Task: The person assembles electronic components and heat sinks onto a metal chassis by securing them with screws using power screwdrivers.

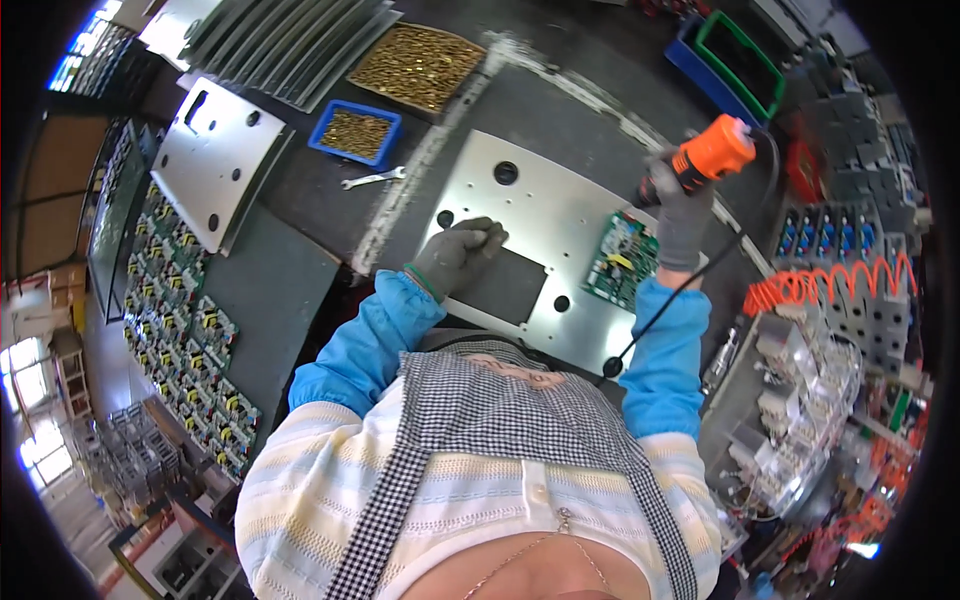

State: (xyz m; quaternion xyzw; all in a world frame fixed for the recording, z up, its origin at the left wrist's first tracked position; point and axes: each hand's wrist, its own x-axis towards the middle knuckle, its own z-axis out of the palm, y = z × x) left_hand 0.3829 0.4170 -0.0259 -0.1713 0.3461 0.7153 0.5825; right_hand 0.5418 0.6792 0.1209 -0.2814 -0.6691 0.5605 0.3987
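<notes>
In front of me a silver metal panel (pixel 530 200) with round holes and a rectangular cutout lies flat on the dark bench. On its right part sits a green circuit board (pixel 622 262). My right hand (pixel 680 215), in a grey glove, grips an orange and black electric screwdriver (pixel 712 158) above the board's far edge; a black cord trails from the tool. The screwdriver's tip cannot be made out clearly. Over the panel's left part, beside the cutout, is my gloved left hand (pixel 460 258). Its fingers are curled together, and whatever they may hold is hidden.
Left of the panel lie a wrench (pixel 374 178), a blue tray of small brass-coloured parts (pixel 392 138) and a larger box of them (pixel 420 68). Farther left are stacked panels (pixel 215 165) and rows of circuit boards (pixel 165 290). An orange coiled hose (pixel 815 290) hangs at right.
</notes>
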